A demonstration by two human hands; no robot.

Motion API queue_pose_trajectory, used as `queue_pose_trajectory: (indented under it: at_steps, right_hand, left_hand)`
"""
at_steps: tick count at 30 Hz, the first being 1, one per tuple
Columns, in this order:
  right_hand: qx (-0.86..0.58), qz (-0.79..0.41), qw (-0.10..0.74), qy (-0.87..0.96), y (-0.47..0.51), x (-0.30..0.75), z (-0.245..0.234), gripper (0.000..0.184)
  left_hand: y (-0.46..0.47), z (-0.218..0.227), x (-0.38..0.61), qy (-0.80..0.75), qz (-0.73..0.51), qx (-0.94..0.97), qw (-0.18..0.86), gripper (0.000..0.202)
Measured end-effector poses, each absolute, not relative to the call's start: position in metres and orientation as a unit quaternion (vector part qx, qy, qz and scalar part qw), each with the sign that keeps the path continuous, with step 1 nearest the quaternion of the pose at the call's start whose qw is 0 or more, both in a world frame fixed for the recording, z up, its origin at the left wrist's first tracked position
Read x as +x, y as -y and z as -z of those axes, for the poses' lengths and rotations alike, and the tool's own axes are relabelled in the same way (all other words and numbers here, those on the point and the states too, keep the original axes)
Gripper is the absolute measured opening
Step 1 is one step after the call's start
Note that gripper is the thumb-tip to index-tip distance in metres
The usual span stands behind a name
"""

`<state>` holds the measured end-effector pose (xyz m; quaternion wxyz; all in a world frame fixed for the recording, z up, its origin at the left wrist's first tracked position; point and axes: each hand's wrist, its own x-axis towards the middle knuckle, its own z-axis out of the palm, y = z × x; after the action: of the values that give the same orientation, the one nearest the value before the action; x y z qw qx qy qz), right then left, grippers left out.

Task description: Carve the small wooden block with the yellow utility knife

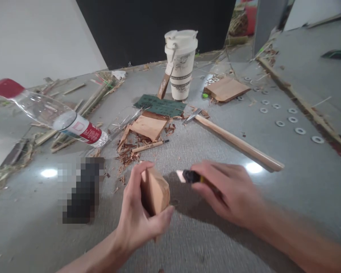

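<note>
My left hand (pixel 142 216) grips a block of pale wood (pixel 157 191) by its edges, tilted up off the grey surface. The block's near side looks cut in facets. Just to the right, my right hand (pixel 224 189) is closed around a utility knife (pixel 191 176), its short blade out and pointing left at the block, with a gap between them. The right hand is slightly blurred by motion. Beyond the hands lie a thin pencil-like wooden tool (pixel 150 146), a flat wood piece (pixel 148 127) and brown shavings (pixel 127 151).
A hammer (pixel 235 140) lies at right, with several washers (pixel 292 120) and another wood piece (pixel 227 89) beyond. Green sandpaper (pixel 159 105), a brush (pixel 165 81) and a lidded cup (pixel 183 64) are at the back. A plastic bottle (pixel 79 129) and a pixelated dark object (pixel 83 193) are left.
</note>
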<state>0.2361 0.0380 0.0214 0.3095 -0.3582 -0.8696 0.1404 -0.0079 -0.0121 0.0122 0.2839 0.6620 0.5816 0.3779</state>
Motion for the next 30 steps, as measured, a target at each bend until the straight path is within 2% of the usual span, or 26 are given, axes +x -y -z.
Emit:
queue_pose_trajectory:
  at_steps: [6, 20, 27, 30]
  right_hand:
    - [-0.295, -0.156, 0.309, 0.891, -0.026, 0.224, -0.020, 0.036]
    - [-0.291, -0.148, 0.298, 0.897, -0.024, 0.225, -0.020, 0.038]
    - [-0.321, -0.011, 0.308, 0.896, -0.021, 0.221, -0.024, 0.025]
    - [-0.337, 0.000, 0.306, 0.890, -0.027, 0.228, -0.029, 0.024]
  left_hand:
    - [0.013, -0.012, -0.007, -0.583, -0.385, 0.641, 0.318, 0.068]
    - [0.014, -0.011, -0.003, -0.596, -0.367, 0.651, 0.294, 0.071]
    - [0.005, -0.018, -0.005, -0.616, -0.337, 0.653, 0.282, 0.064]
    - [0.010, -0.021, -0.004, -0.602, -0.340, 0.683, 0.234, 0.068]
